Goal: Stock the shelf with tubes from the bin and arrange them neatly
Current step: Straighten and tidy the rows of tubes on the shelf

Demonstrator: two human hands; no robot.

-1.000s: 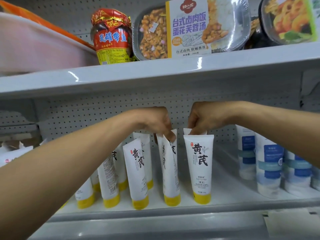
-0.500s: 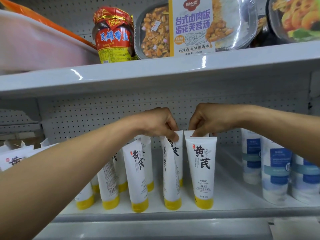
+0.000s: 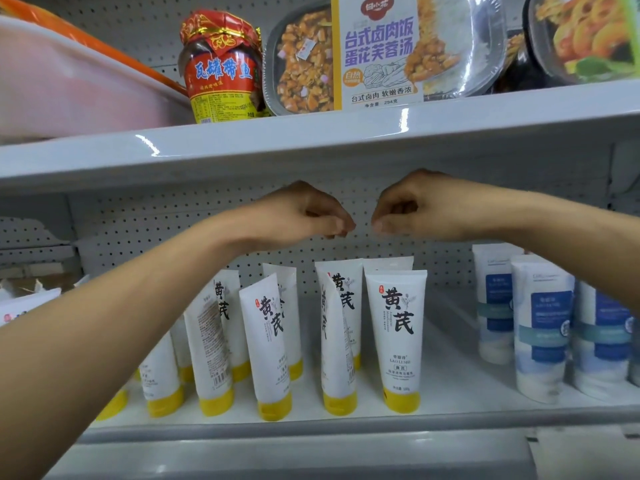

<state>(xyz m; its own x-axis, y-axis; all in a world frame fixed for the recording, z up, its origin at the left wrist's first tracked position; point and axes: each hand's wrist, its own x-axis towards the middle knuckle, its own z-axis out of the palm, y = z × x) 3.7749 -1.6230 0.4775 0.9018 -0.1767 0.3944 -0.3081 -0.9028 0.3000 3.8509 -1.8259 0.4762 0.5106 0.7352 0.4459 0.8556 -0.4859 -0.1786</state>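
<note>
**Desk:** Where are your hands?

**Me:** I have both up under the upper shelf point(image 3: 346, 143), well above the tubes point(image 3: 270, 341). My left hand point(image 3: 301, 216) and right hand point(image 3: 419, 209) point their fingertips at each other, near but apart.

**Desk:** Fingers?

**Me:** Curled in on both, thumb tip against the fingertips. I see nothing pinched between them.

**Desk:** And the tubes?

**Me:** They stand cap-down on the lower shelf point(image 3: 450, 382), white with yellow caps, in rows from my left forearm to mid-shelf. The end tube point(image 3: 396, 334) is upright and faces me square, with 1 more right behind it. The next tube point(image 3: 332, 344), just to its left, is turned edge-on, and another stands close behind that.

**Desk:** What else is there?

**Me:** Blue tubes point(image 3: 540, 323) stand to the right, apart from the white ones. On the upper shelf I see a red jar point(image 3: 221, 71), a meal tray point(image 3: 381, 53) and a pink tub point(image 3: 52, 77).
</note>
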